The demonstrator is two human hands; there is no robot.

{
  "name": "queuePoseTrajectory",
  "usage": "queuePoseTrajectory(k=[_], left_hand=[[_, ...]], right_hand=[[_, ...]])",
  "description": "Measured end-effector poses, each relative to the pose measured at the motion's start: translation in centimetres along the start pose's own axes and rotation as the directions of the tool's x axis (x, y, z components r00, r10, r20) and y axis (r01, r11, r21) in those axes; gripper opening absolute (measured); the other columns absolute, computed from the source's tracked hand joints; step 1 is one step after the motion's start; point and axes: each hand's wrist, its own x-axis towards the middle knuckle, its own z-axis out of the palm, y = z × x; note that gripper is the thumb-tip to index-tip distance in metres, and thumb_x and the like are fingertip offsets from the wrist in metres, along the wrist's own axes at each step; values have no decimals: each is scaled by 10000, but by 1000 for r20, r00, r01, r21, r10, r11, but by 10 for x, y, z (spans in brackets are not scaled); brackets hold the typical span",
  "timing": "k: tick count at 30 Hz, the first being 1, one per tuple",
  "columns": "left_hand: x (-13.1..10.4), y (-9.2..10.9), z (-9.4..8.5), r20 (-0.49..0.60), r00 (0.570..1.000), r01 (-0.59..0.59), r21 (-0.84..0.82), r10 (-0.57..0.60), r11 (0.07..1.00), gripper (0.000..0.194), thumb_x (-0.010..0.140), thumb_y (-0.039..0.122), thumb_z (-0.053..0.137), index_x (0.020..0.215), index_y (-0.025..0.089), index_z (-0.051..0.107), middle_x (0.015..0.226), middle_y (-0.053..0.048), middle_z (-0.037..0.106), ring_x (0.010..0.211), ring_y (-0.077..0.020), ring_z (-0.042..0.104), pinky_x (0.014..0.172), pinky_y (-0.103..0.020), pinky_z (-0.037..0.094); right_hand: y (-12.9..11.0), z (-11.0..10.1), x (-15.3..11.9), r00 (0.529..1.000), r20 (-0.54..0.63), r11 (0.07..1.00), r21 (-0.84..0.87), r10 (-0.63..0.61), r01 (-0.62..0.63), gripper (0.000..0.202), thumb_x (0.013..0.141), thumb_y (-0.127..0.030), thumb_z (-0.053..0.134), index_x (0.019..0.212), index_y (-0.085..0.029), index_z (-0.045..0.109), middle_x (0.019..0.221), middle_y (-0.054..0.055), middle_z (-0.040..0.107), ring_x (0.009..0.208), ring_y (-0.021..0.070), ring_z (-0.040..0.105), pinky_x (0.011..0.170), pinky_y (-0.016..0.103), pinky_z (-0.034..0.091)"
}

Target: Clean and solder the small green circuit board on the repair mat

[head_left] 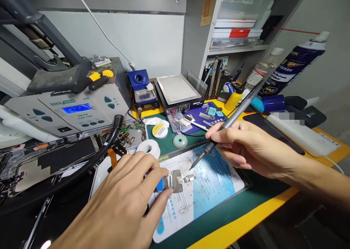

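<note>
In the middle of the view, my left hand is closed, thumb and fingers pinching a small blue-and-silver clamp. From the clamp's jaws a tiny circuit board with metal parts sticks out to the right. My right hand is wrapped round a soldering iron, held like a pen and slanting down to the left. Its pointed tip is very close to the board's upper edge; whether they touch I cannot tell. Beneath both lies a blue-and-white printed sheet, scuffed on top.
A soldering station with a thick black hose stands at left. Behind are a flat heating plate, a solder wire spool, and a round green-lidded tin. A spray can and power strip sit at right.
</note>
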Motion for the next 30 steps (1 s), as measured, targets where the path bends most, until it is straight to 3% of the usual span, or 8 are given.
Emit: queuePoseTrajectory(k=[7, 13, 17, 24, 30], left_hand=[[-7, 0, 5, -22, 996, 80, -130, -84, 988, 38, 913, 199, 567, 934, 219, 543, 897, -30, 572, 845, -206, 553, 729, -352, 446], [-10, 0, 10, -77, 989, 113, -153, -125, 982, 131, 875, 165, 587, 961, 228, 510, 906, -22, 587, 888, -201, 559, 808, -336, 460], [-14, -3, 14, -110, 987, 102, -165, -121, 981, 168, 872, 163, 601, 993, 240, 514, 913, -5, 597, 912, -176, 568, 811, -289, 460], [-13, -3, 19, -165, 979, 88, -178, -118, 980, 208, 884, 180, 598, 1061, 278, 553, 976, 16, 651, 955, -166, 617, 876, -296, 426], [-15, 1, 17, -176, 962, 169, -217, -209, 961, 203, 907, 231, 620, 1083, 297, 545, 1019, 22, 670, 974, -154, 640, 877, -269, 449]], right_hand=[[13, 3, 17, 994, 84, 996, 58, -71, 66, 170, 802, -226, 735, 677, -133, 667, 452, -81, 445, 277, 35, 410, 283, 124, 286], [22, -4, 12, 993, 83, 996, 28, -86, 84, 66, 754, -199, 751, 788, -150, 723, 405, -59, 532, 261, 88, 500, 275, 135, 357], [23, -9, 9, 990, 77, 993, -2, -118, 118, 74, 775, -215, 741, 761, -150, 708, 430, -24, 594, 282, 120, 554, 278, 155, 402], [31, -12, 10, 976, 76, 979, -21, -203, 205, 140, 853, -265, 747, 778, -178, 667, 445, -48, 592, 287, 95, 532, 284, 137, 379], [23, -2, 4, 943, -12, 923, -213, -332, 322, 240, 931, -382, 699, 1103, -216, 699, 783, 62, 784, 474, 157, 685, 334, 189, 462]])
